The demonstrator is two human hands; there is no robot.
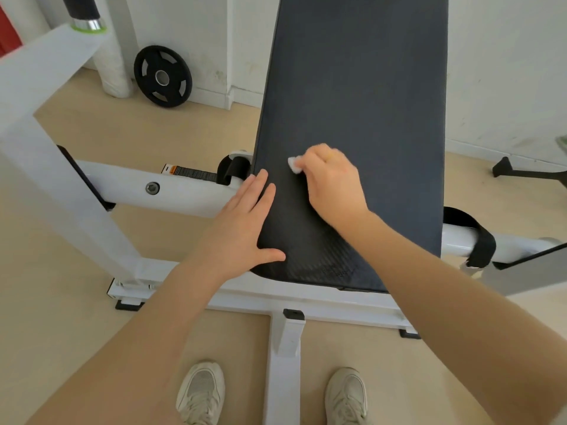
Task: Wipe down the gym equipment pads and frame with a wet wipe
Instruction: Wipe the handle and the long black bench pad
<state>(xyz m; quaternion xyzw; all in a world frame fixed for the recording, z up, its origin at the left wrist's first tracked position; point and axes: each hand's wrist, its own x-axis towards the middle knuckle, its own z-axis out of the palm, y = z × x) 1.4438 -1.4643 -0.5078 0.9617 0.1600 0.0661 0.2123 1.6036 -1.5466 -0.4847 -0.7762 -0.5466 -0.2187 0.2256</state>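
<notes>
A long dark bench pad (362, 96) runs away from me on a white steel frame (187, 191). My right hand (333, 182) grips a small white wet wipe (294, 164) and presses it on the pad's near left part; most of the wipe is hidden under the fingers. My left hand (242, 231) lies flat with straight fingers on the pad's near left edge, thumb on the pad's front corner. The pad's near end shows a ribbed texture.
A black weight plate (162, 76) leans against the wall at the back left. A white upright post (43, 124) stands at the left. Black straps (478, 240) wrap the crossbar at both sides of the pad. My two shoes (201, 394) flank the frame's floor bar (283, 363).
</notes>
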